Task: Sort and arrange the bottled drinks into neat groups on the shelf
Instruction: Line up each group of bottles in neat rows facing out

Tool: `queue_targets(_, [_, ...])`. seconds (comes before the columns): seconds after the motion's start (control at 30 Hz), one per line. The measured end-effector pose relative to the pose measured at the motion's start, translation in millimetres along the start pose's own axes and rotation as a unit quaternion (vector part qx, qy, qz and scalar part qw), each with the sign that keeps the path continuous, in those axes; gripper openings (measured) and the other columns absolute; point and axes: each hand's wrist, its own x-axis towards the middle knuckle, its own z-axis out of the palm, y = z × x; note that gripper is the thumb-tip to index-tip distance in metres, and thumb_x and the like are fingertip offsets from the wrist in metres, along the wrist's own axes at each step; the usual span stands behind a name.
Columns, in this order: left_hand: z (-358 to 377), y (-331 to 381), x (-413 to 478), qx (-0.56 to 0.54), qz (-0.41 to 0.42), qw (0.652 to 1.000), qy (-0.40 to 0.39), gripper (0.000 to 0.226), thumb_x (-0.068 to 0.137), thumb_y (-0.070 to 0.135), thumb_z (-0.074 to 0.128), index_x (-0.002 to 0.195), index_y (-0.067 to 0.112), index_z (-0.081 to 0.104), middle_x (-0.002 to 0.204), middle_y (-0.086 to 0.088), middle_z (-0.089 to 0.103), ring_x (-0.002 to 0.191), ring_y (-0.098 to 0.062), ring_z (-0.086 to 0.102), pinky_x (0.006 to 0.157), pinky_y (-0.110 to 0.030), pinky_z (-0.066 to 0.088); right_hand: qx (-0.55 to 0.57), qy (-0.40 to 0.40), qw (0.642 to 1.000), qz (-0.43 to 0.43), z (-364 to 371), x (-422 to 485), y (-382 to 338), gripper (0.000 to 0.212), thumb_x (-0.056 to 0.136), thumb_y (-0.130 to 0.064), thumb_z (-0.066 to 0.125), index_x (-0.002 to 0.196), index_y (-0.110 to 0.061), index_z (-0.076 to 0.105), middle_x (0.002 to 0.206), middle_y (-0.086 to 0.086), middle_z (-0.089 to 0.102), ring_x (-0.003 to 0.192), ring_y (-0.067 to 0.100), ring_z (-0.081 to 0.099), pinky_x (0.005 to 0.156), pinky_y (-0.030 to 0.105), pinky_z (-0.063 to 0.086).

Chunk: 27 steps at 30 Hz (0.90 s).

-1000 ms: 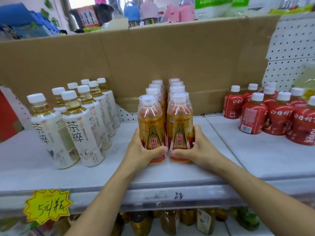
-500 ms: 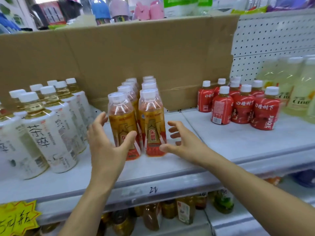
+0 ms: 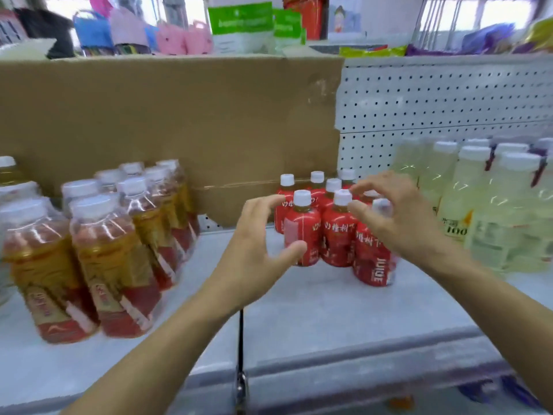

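A cluster of small red juice bottles [image 3: 336,235] with white caps stands on the grey shelf [image 3: 314,319], slightly right of centre. My left hand [image 3: 257,250] hovers spread at the cluster's left side, thumb close to the front left bottle. My right hand [image 3: 392,214] reaches over the cluster's right side with fingers loosely spread near the caps, partly hiding the right bottles. Neither hand grips anything. Two rows of gold-and-red bottles [image 3: 98,259] stand at the left. Tall pale yellow bottles [image 3: 478,205] stand at the right.
A cardboard sheet [image 3: 179,121] backs the left part of the shelf, white pegboard [image 3: 449,109] the right. White-labelled bottles [image 3: 9,187] peek in at the far left edge. Assorted goods sit on top. A seam [image 3: 241,339] splits the shelf boards.
Both hands let go of the gold-and-red bottles and moved right to the red juice cluster. The view swung right, bringing the pale yellow bottles into sight.
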Motion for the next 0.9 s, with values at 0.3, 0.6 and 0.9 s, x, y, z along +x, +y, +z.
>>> queue_targets(0.3, [78, 12, 157, 0.158, -0.084, 0.975, -0.128, 0.062, 0.096, 0.054, 0.053, 0.150, 0.027, 0.040, 0.152, 0.004, 0.046, 0.137, -0.018, 0.045, 0.111, -0.038, 0.039, 0.098, -0.255, 0.947, 0.167, 5, 78, 62, 0.049, 0.101, -0.051, 0.038, 0.120, -0.015, 0.066, 0.112, 0.003, 0.062, 0.105, 0.020, 0.058, 0.090, 0.036, 0.046])
queue_targets(0.6, [66, -3, 178, 0.194, -0.119, 0.944, -0.239, 0.023, 0.097, 0.040, 0.049, 0.118, 0.038, 0.060, 0.120, 0.007, 0.062, 0.111, -0.021, 0.056, 0.098, -0.037, 0.044, 0.072, -0.300, 0.944, 0.114, 2, 88, 88, 0.018, 0.093, -0.014, 0.060, 0.107, -0.019, 0.071, 0.096, -0.006, 0.064, 0.082, 0.007, 0.058, 0.064, 0.017, 0.044])
queue_targets(0.9, [51, -20, 164, 0.124, -0.092, 0.963, -0.222, 0.011, 0.098, 0.039, 0.055, 0.103, 0.037, 0.065, 0.085, 0.010, 0.056, 0.081, -0.013, 0.053, 0.072, -0.028, 0.041, 0.149, -0.318, 0.930, 0.109, -14, 83, 69, 0.033, 0.098, -0.052, 0.048, 0.085, -0.026, 0.064, 0.077, -0.017, 0.058, 0.073, 0.003, 0.054, 0.072, 0.024, 0.043])
